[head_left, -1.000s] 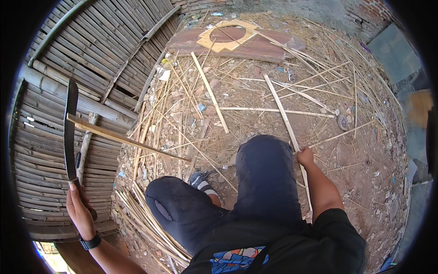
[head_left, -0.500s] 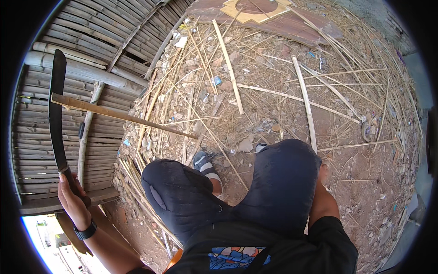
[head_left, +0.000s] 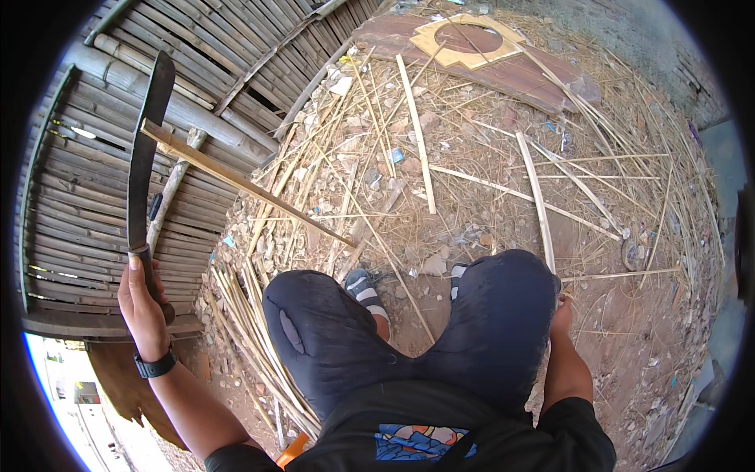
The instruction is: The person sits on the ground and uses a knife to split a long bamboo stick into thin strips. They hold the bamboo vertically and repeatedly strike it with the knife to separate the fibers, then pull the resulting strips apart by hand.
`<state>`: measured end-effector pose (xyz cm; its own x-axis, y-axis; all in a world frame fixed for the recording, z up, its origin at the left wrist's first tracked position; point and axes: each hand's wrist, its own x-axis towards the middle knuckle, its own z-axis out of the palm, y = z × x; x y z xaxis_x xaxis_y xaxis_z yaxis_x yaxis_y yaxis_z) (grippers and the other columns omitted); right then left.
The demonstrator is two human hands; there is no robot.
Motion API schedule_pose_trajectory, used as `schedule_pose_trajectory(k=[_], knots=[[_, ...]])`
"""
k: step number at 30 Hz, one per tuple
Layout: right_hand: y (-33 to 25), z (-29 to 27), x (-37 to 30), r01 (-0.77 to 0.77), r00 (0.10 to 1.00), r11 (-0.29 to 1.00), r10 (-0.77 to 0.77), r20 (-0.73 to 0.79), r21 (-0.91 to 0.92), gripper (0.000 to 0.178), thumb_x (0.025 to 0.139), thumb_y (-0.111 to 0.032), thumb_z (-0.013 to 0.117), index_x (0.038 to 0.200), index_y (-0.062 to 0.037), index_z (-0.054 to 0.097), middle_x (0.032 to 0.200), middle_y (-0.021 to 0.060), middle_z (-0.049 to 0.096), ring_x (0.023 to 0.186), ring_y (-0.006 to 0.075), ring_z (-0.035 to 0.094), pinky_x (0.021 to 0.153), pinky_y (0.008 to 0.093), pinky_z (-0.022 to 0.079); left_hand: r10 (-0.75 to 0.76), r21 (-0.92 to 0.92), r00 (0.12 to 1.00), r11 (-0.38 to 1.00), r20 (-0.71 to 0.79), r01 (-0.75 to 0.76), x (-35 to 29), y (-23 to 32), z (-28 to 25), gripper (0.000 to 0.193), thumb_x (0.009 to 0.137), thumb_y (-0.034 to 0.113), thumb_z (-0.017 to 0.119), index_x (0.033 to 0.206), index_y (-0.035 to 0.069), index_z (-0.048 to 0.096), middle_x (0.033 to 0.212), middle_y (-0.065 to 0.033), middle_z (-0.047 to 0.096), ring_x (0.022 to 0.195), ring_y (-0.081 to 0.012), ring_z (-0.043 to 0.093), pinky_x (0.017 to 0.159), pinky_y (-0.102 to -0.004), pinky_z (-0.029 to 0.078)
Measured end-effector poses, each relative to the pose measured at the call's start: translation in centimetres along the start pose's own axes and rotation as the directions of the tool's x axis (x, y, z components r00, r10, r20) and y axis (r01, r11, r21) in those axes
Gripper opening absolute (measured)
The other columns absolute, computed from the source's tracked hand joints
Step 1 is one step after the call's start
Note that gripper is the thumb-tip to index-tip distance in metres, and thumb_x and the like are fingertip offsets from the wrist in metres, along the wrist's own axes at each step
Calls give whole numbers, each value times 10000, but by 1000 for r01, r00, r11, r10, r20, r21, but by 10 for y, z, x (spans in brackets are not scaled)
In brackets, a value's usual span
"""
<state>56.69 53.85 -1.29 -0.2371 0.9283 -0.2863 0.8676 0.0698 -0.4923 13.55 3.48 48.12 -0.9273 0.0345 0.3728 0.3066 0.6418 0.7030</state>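
My left hand [head_left: 145, 307] is closed round the dark handle of a machete [head_left: 144, 169], its long black blade pointing up at the left. The blade's edge meets the upper end of a split bamboo strip [head_left: 252, 189]; whether it has bitten in, I cannot tell. That strip slants down to the right, its lower end near the ground by my left foot. My right hand [head_left: 561, 316] rests low beside my right knee. Its fingers are mostly hidden by the knee, so what they hold, if anything, does not show. Close to that knee lies a pale bamboo strip [head_left: 537, 197].
A bamboo slat wall [head_left: 94, 212] stands on the left. Long strips [head_left: 252, 330] are bundled beside my left leg. More strips and straw litter the dirt floor [head_left: 613, 377]. A brown board [head_left: 385, 33] with a yellow cut-out piece [head_left: 429, 35] lies at the far side.
The view has shifted, so most things sit further right and slightly lower. The machete and strip still meet near the strip's upper end. My left hand keeps its grip on the handle.
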Motion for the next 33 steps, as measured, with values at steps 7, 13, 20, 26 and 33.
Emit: schedule_pose_trajectory(k=[7, 13, 20, 26, 33], knots=[[9, -43, -8, 16, 982, 988, -44, 181, 155, 414, 879, -211, 700, 1206, 8, 571, 818, 189, 677, 665, 287, 700, 550, 394, 521, 29, -82, 996, 996, 83, -22, 5, 2, -4, 448, 1065, 427, 499, 920, 29, 644, 618, 52, 464, 490, -17, 386, 437, -199, 286], [-11, -116, 20, 189, 981, 981, -188, -40, 33, 370, 999, -271, 574, 1170, 56, 598, 770, 201, 652, 680, 308, 705, 602, 403, 542, 157, 38, 974, 986, 163, -165, 23, 9, -14, 479, 1057, 455, 508, 870, 29, 624, 598, 45, 460, 505, -36, 400, 464, -220, 317], [-190, -263, -60, 432, 878, 901, -408, -252, 48, 316, 1079, -276, 471, 1144, 1, 608, 721, 93, 569, 628, 172, 550, 552, 346, 415, 185, 259, 966, 938, 183, -229, 35, 24, -37, 513, 1033, 460, 550, 784, 15, 605, 606, 18, 484, 554, -65, 447, 514, -270, 375], [-297, -336, -130, 762, 637, 574, -583, -504, 300, 326, 1097, -310, 450, 1198, -29, 581, 690, -36, 451, 569, 37, 390, 505, 198, 304, 243, 368, 951, 880, 194, -300, 45, 46, -42, 650, 979, 562, 560, 798, -54, 661, 646, -233, 603, 633, -402, 607, 635, -465, 486], [-393, -345, -218, 866, 493, 385, -760, -423, 317, 276, 1091, -288, 472, 1076, -31, 572, 659, -16, 478, 517, 49, 416, 485, 234, 346, 216, 424, 946, 853, 243, -304, 49, 53, -45, 698, 972, 597, 537, 795, -63, 676, 677, -251, 627, 700, -412, 650, 678, -476, 512]])
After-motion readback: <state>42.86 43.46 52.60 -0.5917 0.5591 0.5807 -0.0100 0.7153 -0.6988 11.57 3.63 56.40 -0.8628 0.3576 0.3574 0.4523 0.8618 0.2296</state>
